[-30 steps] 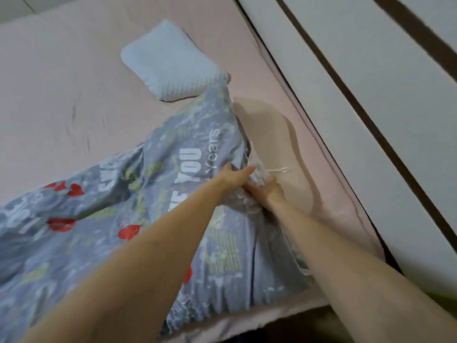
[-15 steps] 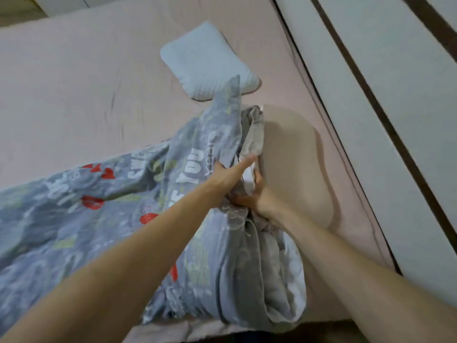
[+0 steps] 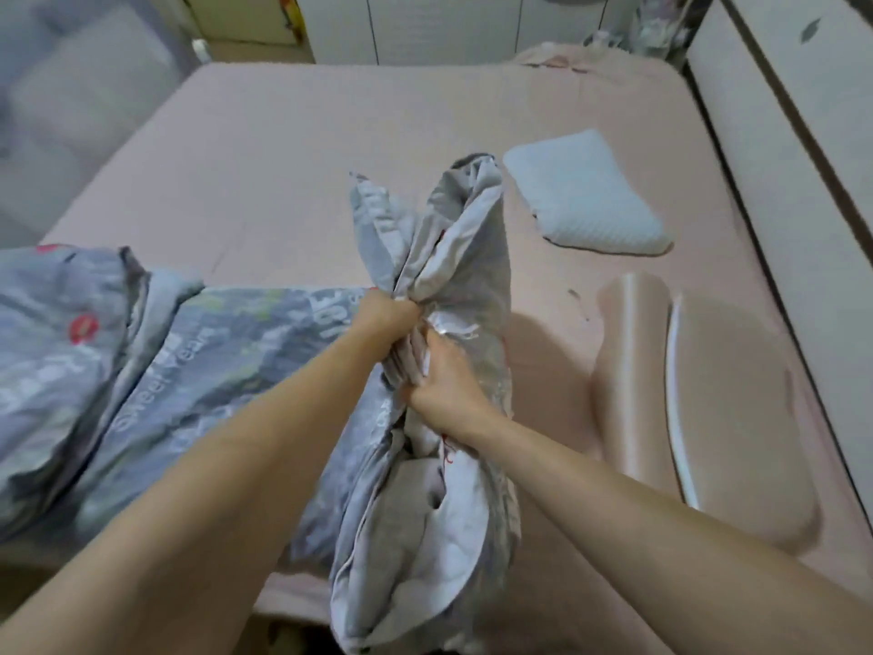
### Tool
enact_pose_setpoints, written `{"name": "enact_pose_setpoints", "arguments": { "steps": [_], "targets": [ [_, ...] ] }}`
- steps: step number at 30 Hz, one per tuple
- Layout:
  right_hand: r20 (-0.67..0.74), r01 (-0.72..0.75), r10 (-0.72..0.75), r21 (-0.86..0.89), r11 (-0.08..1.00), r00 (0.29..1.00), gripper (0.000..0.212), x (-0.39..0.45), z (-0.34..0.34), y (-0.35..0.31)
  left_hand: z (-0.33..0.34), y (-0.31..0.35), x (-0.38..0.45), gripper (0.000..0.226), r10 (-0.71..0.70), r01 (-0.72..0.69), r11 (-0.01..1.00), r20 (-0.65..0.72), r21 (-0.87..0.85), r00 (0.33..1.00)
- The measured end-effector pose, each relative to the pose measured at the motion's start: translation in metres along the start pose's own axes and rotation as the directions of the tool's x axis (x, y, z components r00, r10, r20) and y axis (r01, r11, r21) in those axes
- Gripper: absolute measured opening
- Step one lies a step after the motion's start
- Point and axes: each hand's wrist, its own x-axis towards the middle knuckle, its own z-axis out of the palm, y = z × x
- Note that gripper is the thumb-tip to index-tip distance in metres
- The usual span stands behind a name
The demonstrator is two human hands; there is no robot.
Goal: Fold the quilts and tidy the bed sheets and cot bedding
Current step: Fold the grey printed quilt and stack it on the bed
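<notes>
Both hands, left hand and right hand, clutch the soft, floppy quilt bunched above the bed; its corners look the better hold.

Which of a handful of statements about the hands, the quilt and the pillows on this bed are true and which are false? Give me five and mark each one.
1. Both hands grip the grey printed quilt. True: the left hand and the right hand each clutch its bunched edge.
2. The white pillow lies on top of the quilt. False: it lies apart from it, on the pink sheet.
3. The quilt is already folded into a neat square. False: it is bunched up, with the rest spread loosely to the left.
4. A pink pillow lies to the right of the hands. True.
5. The left hand is flat and open on the sheet. False: its fingers are curled round the quilt.
</notes>
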Motion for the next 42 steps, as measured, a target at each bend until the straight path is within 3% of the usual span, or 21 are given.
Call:
{"name": "enact_pose_setpoints", "arguments": {
  "steps": [3, 7, 10, 13, 16, 18, 19, 21, 22, 23, 25, 28, 32, 34, 36, 38, 42],
  "targets": [
    [-0.022, -0.011, 0.01, -0.06, 0.998, 1.0, 0.062, 0.011, 0.064, -0.034, -0.063, -0.029, 0.018, 0.047, 0.025, -0.024, 0.996, 0.02, -0.08, 0.999],
    [-0.091, -0.042, 0.023, -0.217, 0.975, 0.996, 0.081, 0.03, 0.165, -0.092, -0.163, -0.081, 0.05, 0.031, 0.122, -0.116, 0.991, 0.095, -0.073, 0.988],
    [-0.167, -0.038, 0.0, -0.221, 0.975, 0.986, 0.09, 0.048, 0.232, -0.138, -0.241, -0.092, 0.07, 0.018, 0.247, -0.237, 0.968, 0.174, -0.077, 0.953],
    [-0.28, -0.018, -0.048, -0.228, 0.973, 0.959, 0.091, 0.077, 0.287, -0.171, -0.305, -0.099, 0.101, 0.03, 0.359, -0.347, 0.933, 0.259, -0.094, 0.897],
    [-0.287, -0.074, -0.036, -0.362, 0.929, 0.957, 0.091, 0.113, 0.344, -0.167, -0.341, -0.129, 0.141, 0.062, 0.324, -0.303, 0.946, 0.299, -0.116, 0.897],
    [-0.133, -0.163, 0.112, -0.481, 0.862, 0.985, 0.088, 0.13, 0.37, -0.142, -0.347, -0.162, 0.162, 0.092, 0.197, -0.205, 0.979, 0.223, 0.015, 0.955],
    [-0.009, -0.194, 0.224, -0.53, 0.825, 0.975, 0.08, 0.138, 0.383, -0.128, -0.348, -0.184, 0.174, 0.096, 0.106, -0.126, 0.987, 0.177, 0.104, 0.978],
    [0.236, -0.169, 0.366, -0.587, 0.792, 0.9, 0.039, 0.147, 0.402, -0.103, -0.351, -0.229, 0.193, 0.09, -0.074, 0.05, 0.986, 0.15, 0.158, 0.986],
    [0.281, -0.137, 0.356, -0.582, 0.801, 0.891, 0.017, 0.149, 0.404, -0.096, -0.352, -0.243, 0.198, 0.085, -0.127, 0.108, 0.985, 0.153, 0.131, 0.98],
    [0.291, -0.124, 0.33, -0.552, 0.824, 0.898, 0.008, 0.15, 0.407, -0.092, -0.354, -0.257, 0.201, 0.081, -0.168, 0.15, 0.982, 0.159, 0.117, 0.973],
    [0.236, -0.099, 0.238, -0.483, 0.87, 0.942, 0.014, 0.152, 0.405, -0.089, -0.355, -0.268, 0.208, 0.079, -0.18, 0.164, 0.981, 0.165, 0.105, 0.97],
    [0.107, -0.022, 0.091, -0.524, 0.851, 0.99, 0.026, 0.154, 0.388, -0.084, -0.343, -0.265, 0.216, 0.086, -0.161, 0.158, 0.987, 0.22, 0.029, 0.962],
    [-0.107, -0.029, -0.035, -0.542, 0.84, 0.994, 0.023, 0.159, 0.369, -0.07, -0.31, -0.252, 0.235, 0.078, -0.096, 0.119, 0.991, 0.275, -0.067, 0.957],
    [-0.171, -0.051, -0.065, -0.599, 0.799, 0.983, 0.032, 0.165, 0.365, -0.06, -0.294, -0.254, 0.241, 0.077, -0.072, 0.114, 0.985, 0.283, -0.132, 0.956],
    [-0.148, -0.109, 0.015, -0.653, 0.749, 0.989, 0.047, 0.17, 0.364, -0.046, -0.273, -0.264, 0.242, 0.083, -0.073, 0.128, 0.977, 0.292, -0.172, 0.954],
    [-0.093, -0.119, 0.076, -0.706, 0.698, 0.993, 0.054, 0.167, 0.369, -0.034, -0.256, -0.274, 0.241, 0.081, -0.109, 0.135, 0.988, 0.291, -0.071, 0.951],
    [-0.106, -0.1, 0.034, -0.724, 0.683, 0.994, 0.064, 0.139, 0.39, -0.024, -0.247, -0.289, 0.243, 0.04, 0.007, -0.014, 0.998, 0.117, 0.063, 0.993]
  ]
}}
